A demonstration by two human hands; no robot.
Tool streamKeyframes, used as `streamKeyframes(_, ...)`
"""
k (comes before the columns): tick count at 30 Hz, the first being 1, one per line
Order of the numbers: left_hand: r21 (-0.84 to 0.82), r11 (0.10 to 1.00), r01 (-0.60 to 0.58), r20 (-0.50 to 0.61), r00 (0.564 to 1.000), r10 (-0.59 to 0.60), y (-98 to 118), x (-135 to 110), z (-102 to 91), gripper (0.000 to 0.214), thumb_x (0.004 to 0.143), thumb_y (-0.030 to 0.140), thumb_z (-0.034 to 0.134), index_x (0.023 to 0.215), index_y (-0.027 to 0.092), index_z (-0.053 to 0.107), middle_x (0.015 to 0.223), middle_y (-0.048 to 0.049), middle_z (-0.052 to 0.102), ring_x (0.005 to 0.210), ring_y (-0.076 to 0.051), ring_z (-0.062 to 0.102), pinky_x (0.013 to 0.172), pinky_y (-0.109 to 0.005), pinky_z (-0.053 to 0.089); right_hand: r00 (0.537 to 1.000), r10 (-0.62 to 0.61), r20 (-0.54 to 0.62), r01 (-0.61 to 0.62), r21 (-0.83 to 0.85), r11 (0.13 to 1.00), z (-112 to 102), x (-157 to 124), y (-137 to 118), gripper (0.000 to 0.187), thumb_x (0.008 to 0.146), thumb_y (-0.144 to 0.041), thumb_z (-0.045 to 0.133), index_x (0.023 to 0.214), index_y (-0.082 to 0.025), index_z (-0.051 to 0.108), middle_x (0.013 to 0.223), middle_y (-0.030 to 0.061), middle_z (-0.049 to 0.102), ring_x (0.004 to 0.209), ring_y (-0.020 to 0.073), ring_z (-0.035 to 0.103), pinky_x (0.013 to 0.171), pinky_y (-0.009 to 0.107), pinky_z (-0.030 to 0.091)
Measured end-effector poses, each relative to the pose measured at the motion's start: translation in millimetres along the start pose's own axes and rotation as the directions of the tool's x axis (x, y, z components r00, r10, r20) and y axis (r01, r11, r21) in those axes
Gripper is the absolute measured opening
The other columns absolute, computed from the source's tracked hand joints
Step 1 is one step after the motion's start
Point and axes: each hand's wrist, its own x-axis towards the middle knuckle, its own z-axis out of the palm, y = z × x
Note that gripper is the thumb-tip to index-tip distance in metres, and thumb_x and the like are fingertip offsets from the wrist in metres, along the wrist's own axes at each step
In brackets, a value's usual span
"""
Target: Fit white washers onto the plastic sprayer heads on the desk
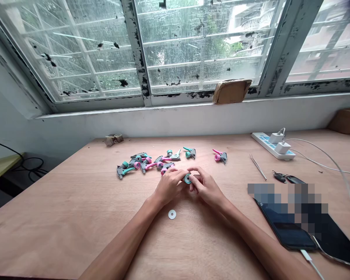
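Near the middle of the table, my left hand (169, 186) and my right hand (205, 186) are closed together around a spray trigger head, with its teal screw cap (187, 179) facing me. My right thumb and fingers press at the cap's edge, and my left fingers grip it from the other side. The rest of the piece is hidden behind my fingers. A flat white washer (172, 214) with a centre hole lies between my forearms. Just beyond my left hand is a loose pile of grey spray trigger heads (144, 165) with teal or pink caps and levers.
Two more trigger heads, one teal (190, 153) and one pink (221, 156), lie apart at the back. To the right are tweezers (258, 168), keys (279, 177), a phone (286, 227) and a power strip (272, 147) with plugged chargers. A small metallic block (113, 139) sits back left.
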Motion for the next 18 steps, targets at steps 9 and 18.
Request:
streamKeyframes(9, -0.028, 0.995, 0.098, -0.031, 0.995, -0.098, 1.8, 0.4, 4.7, 0.025, 0.089, 0.014, 0.061, 0.112, 0.025, 0.064, 0.104, 0.0005, 0.075, 0.091, -0.018, 0.069, 0.094, -0.036, 0.044, 0.984, -0.165, -0.064, 0.12, -0.444, 0.888, -3.1, -1.5, -4.4, 0.017, 0.098, -0.033, 0.046, 0.109, -0.022, 0.054, 0.069, -0.0024, 0.063, 0.056, 0.015, 0.055, 0.055, 0.025, 0.036)
streamKeyframes(18, 0.077, 0.992, 0.097, 0.002, 0.995, -0.098, 3.2, 0.9, -1.0, 0.025, 0.092, 0.019, 0.061, 0.116, 0.025, 0.063, 0.11, -0.0019, 0.075, 0.098, -0.02, 0.069, 0.094, -0.038, 0.044, 0.966, -0.258, 0.008, 0.187, -0.711, 0.677, -8.2, 0.0, -3.0, 0.021, 0.1, -0.034, 0.05, 0.1, -0.024, 0.068, 0.087, 0.0037, 0.076, 0.069, 0.0187, 0.067, 0.057, 0.027, 0.035)
